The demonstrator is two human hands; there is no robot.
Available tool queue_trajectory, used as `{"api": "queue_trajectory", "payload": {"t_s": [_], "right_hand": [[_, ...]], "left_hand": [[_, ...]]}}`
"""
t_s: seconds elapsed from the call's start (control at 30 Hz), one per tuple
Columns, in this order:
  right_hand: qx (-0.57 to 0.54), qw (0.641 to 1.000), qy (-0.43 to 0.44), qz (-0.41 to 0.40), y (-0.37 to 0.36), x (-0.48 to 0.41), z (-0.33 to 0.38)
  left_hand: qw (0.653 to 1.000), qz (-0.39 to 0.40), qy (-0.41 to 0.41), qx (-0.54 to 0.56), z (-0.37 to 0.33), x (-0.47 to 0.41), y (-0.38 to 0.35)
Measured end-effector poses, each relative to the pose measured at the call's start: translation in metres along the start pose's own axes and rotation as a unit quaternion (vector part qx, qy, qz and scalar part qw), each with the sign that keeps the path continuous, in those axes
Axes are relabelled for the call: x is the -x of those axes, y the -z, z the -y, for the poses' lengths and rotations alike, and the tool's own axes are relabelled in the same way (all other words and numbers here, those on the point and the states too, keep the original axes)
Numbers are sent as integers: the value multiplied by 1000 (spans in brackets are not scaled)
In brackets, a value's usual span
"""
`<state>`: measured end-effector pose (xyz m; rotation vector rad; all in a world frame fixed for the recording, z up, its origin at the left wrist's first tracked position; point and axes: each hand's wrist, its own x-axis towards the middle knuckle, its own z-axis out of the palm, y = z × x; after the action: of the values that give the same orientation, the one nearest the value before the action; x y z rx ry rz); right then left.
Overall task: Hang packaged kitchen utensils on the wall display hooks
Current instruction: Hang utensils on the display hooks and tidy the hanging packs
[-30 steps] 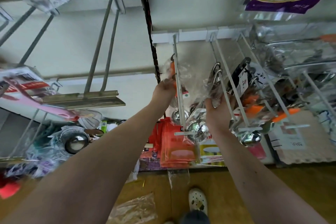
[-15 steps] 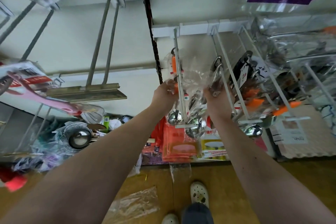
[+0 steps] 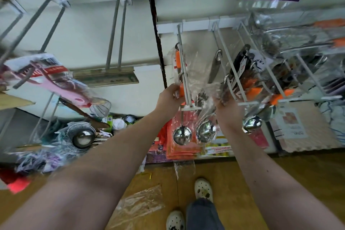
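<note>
A white wire display hook (image 3: 183, 73) juts out from the wall rail. Clear-bagged steel ladles with orange handles hang from it, one bowl (image 3: 182, 135) dangling below its tip. My left hand (image 3: 170, 97) pinches the plastic bag at an orange handle just left of the hook's front end. My right hand (image 3: 225, 105) grips the crinkled clear packaging of another ladle (image 3: 206, 131) between this hook and the neighbouring hook (image 3: 231, 67). Its fingertips are hidden in the plastic.
More packed hooks of orange-handled utensils (image 3: 280, 84) fill the right side. An empty grey double hook (image 3: 119, 30) sticks out at left, above pink utensils (image 3: 61, 87) and a heap of strainers (image 3: 82, 136). A loose plastic bag (image 3: 138, 205) lies on the wooden floor by my shoes.
Both hands have slid outward toward the front end of the hook with the bagged ladles. The ladle bowls now hang lower, below the hook's tip.
</note>
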<state>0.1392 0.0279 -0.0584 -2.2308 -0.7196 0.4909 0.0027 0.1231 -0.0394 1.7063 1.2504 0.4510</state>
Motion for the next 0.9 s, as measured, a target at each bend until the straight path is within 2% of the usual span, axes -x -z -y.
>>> {"api": "queue_trajectory", "payload": {"t_s": [0.1, 0.3, 0.63, 0.9], "right_hand": [[5, 998, 43, -36, 11, 14, -3], [4, 996, 77, -35, 29, 46, -11], [52, 998, 48, -1, 52, 88, -10], [9, 997, 77, 28, 70, 109, -13]], "left_hand": [[1000, 10, 2, 22, 4, 17, -3], [1000, 10, -8, -3, 10, 50, -5], [998, 44, -35, -4, 9, 94, 0], [999, 40, 2, -3, 4, 119, 3]]}}
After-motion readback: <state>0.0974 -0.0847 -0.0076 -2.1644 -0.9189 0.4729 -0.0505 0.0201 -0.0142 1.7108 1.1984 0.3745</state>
